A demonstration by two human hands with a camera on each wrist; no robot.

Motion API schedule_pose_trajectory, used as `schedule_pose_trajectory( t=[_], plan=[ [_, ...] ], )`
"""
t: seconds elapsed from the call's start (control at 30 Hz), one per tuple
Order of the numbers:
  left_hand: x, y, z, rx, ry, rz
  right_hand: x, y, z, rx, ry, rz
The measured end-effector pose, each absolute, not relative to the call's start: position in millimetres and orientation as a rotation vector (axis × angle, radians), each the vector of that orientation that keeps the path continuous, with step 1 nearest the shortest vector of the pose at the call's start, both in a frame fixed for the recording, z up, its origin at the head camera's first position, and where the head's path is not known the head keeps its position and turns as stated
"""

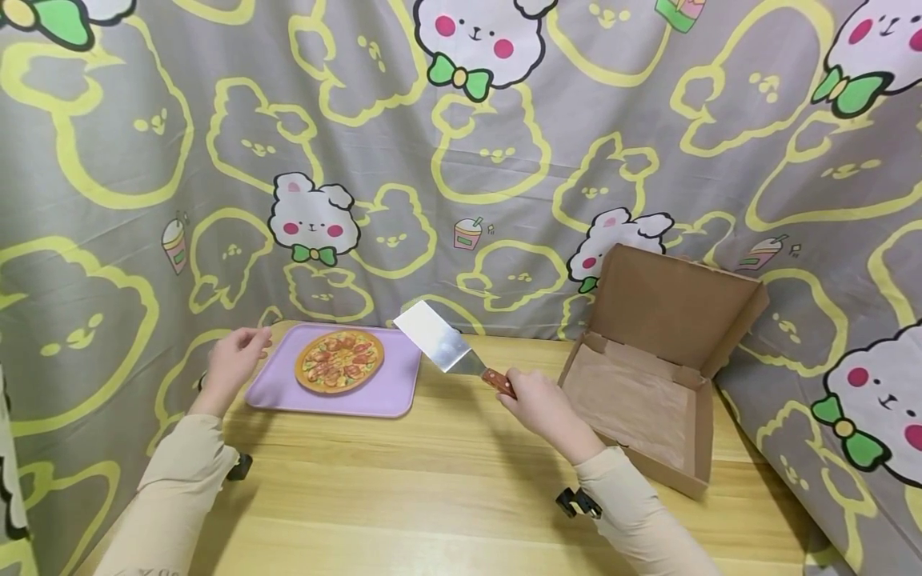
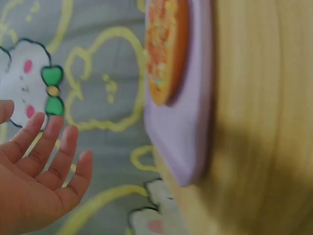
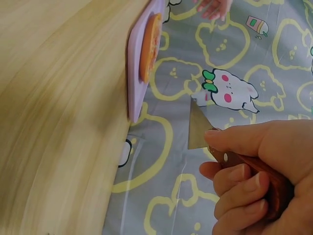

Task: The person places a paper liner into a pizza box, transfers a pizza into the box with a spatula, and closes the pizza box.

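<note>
- a spatula [image 1: 434, 336] is held in the right grip [image 1: 536, 404], with the fingers curled round its brown handle [image 1: 499, 382]; the blade is raised above the table [image 1: 403, 496], between the tray and the box.
- nothing is held in the left grip [image 1: 236, 360]; its fingers are loosely spread, near the left edge of the purple tray [image 1: 274, 392].
- a round pizza [image 1: 338, 362] is carried on the tray, well apart from the spatula blade.
- on the right, an open cardboard box [image 1: 704, 440] is seen, its lid [image 1: 673, 308] raised and its floor lined with paper [image 1: 634, 400].
- the spatula is judged light and stiff, its thin metal blade slick; it is best taken by the handle, as now.
- the pizza is judged light; whether it is soft or firm cannot be told. it might slide off a tilted blade, so it is best supported from beneath, near its middle, or steadied at the crust.
</note>
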State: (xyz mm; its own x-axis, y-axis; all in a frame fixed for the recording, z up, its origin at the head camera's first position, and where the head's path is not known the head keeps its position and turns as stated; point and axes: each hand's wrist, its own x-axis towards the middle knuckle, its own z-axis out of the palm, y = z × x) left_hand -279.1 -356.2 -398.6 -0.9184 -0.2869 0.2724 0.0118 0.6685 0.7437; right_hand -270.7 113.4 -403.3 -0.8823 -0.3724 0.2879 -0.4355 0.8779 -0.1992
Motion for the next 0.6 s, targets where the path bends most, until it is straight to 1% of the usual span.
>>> schedule_pose_trajectory(
  t=[0.27,0.4,0.6],
  plan=[
    [-284.5,-379.5,-436.5,0.415,-2.543,-1.265,-268.9,113.0,-407.5,0.647,-2.862,0.347],
    [-287.7,-383.6,-451.4,0.458,-2.565,-1.210,-268.8,112.8,-409.7,0.646,-2.877,0.349],
    [-294.6,-381.2,-463.4,0.489,-2.508,-1.323,-268.2,113.3,-411.7,0.656,-2.863,0.363]
  ],
)
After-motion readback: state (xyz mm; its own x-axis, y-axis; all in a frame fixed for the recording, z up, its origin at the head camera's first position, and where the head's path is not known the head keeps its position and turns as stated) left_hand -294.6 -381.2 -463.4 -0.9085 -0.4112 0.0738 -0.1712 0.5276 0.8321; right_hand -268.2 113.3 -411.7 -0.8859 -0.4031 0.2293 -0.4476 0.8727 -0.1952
